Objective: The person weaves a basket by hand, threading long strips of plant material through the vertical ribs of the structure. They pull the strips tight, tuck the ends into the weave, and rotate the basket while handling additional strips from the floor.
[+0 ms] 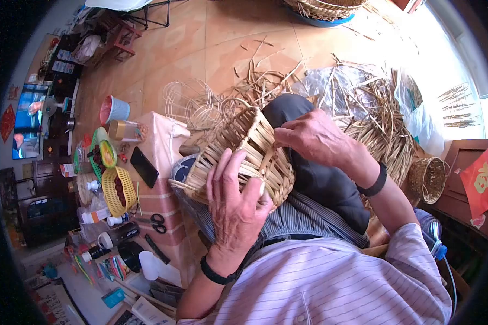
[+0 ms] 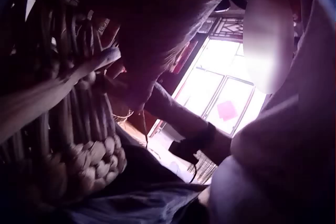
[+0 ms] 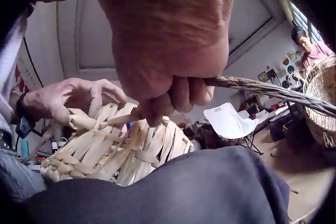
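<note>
A partly woven straw basket lies tilted across the person's lap, with open upright slats and a thick braided edge. The left hand holds it from the near side, fingers spread along the slats and thumb at the braid. Above the far side, the right hand pinches a straw strand with curled fingers. In the right wrist view a twisted straw cord runs out from that fist to the right. A pale flat strip crosses the slats in the left wrist view.
Loose straw and plastic bags cover the floor beyond the knees. At the left, a cloth-covered table bears scissors, a phone and a yellow basket. A small finished basket stands at the right.
</note>
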{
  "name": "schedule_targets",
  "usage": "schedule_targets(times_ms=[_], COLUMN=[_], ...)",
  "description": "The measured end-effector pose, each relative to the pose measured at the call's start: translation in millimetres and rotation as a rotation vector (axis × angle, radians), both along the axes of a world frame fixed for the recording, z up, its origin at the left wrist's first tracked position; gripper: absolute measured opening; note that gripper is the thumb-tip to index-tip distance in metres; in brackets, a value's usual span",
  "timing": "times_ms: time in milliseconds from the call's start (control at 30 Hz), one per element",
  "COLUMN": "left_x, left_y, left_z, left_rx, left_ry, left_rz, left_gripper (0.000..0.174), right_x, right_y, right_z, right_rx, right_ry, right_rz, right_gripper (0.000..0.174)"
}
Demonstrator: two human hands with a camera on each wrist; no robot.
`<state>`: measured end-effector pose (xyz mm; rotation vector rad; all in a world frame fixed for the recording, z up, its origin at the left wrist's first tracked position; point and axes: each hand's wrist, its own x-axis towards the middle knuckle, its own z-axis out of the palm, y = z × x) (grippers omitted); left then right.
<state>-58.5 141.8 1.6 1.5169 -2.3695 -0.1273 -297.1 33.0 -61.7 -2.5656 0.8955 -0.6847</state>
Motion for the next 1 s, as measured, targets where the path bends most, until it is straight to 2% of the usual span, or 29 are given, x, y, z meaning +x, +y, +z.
schedule_targets(times_ms=[133, 333, 467, 700, 800, 1000], left_x=[2, -13, -14, -15, -14, -8], left_y=[1, -8, -14, -15, -14, -15], left_z=[-5, -23, -18, -16, -22, -24], left_rx=[-0.034, -0.013, -0.060, -0.029, -0.045, -0.026], left_ry=[0.004, -0.030, 0.010, 0.010, -0.030, -0.007], left_rz=[-0.016, 0.177, 0.184, 0.202, 0.233, 0.196], left_gripper=[0.036, 0.043, 0.055, 0.061, 0.063, 0.065], right_x=[2, -12, -17, -15, -9, -16], right_y=[-10, -12, -13, -25, -37, -52], right_z=[-12, -15, -12, -15, -22, -22], right_rx=[0.016, -0.006, -0.012, -0.044, -0.123, -0.157], right_ry=[-0.052, 0.019, -0.004, 0.040, -0.044, 0.012], right_rz=[0.060, 0.036, 0.035, -0.013, 0.022, 0.040], right_gripper=[0.006, 0.009, 0.011, 0.012, 0.016, 0.012])
